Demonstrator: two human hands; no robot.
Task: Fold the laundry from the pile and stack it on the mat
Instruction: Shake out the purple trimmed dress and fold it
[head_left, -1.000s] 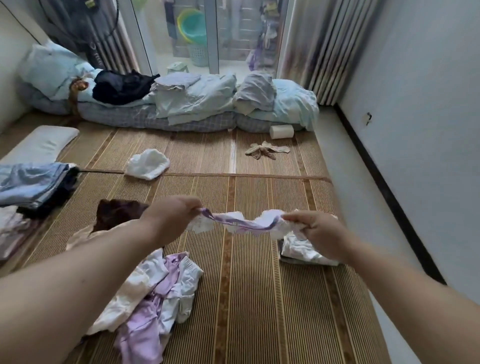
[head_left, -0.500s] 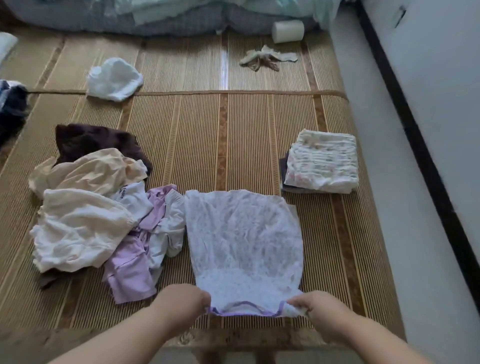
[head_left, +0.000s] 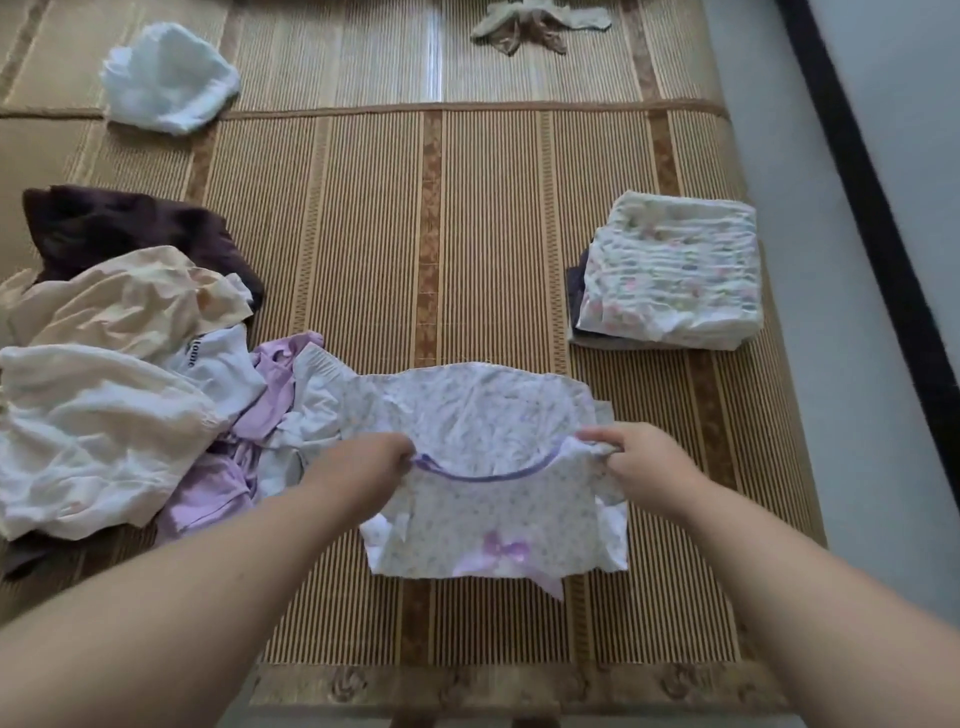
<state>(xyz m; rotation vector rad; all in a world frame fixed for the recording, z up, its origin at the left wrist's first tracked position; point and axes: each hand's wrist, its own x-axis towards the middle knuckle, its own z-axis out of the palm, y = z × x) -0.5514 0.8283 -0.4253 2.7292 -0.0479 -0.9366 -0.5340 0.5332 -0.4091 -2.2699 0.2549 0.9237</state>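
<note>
Purple neckline trim (head_left: 483, 475): pinched at both ends, sagging in a curve between the fists.
Left hand (head_left: 363, 462): fingers curled tight on the floral top (head_left: 483, 410) at its left shoulder.
Right hand (head_left: 644, 460): fingers curled tight on the right shoulder.
Floral top: spread on the mat (head_left: 493, 234), directly ahead, lilac bow on the near part.
Pile (head_left: 119, 374): crumpled, touching the top's left edge.
Folded stack (head_left: 670, 270): apart, far right on the mat.
White cloth (head_left: 169, 78): far left, alone.
</note>
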